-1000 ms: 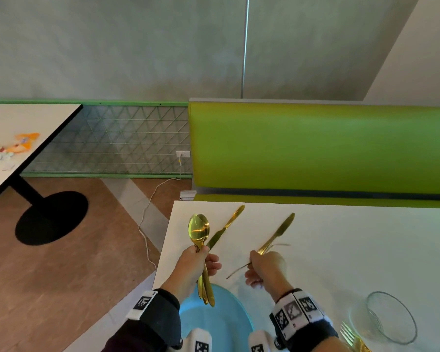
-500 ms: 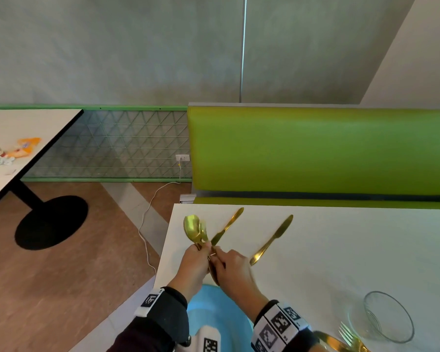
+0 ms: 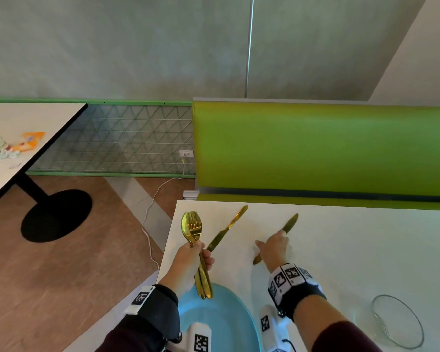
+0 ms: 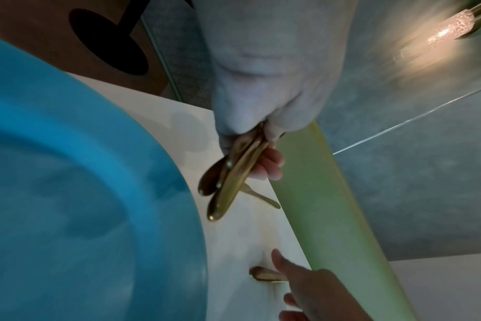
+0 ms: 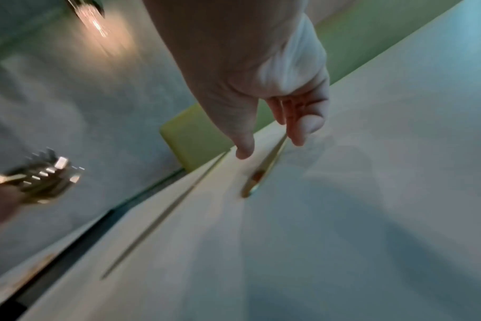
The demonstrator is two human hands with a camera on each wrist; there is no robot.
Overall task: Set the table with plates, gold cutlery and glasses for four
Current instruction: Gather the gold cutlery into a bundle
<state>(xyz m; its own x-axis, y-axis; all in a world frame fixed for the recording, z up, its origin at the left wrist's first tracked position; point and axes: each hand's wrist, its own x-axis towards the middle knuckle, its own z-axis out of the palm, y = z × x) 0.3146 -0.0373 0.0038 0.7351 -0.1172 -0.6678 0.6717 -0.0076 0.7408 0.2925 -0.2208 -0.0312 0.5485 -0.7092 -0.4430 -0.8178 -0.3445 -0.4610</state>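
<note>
My left hand point(image 3: 198, 252) grips a bundle of gold cutlery point(image 3: 192, 227), a spoon and a fork with heads pointing up, held above the near-left corner of the white table point(image 3: 353, 250). The handles point(image 4: 231, 180) hang over the edge of a blue plate point(image 3: 229, 326). Two gold knives lie slanted on the table. My right hand point(image 3: 273, 246) is open, with fingers point(image 5: 297, 130) and thumb spread low over the right knife point(image 3: 290, 221); whether they touch it is unclear. The left knife point(image 3: 229, 226) lies free between my hands.
A clear glass bowl point(image 3: 396, 322) stands at the near right of the table. A green bench back point(image 3: 315, 148) runs along the far edge. The table's left edge drops to a wooden floor with a white cable point(image 3: 148, 224).
My right hand brought a fork to the left hand's bundle and let it go. It has since moved right, down to the right knife. The left hand stayed nearly still.
</note>
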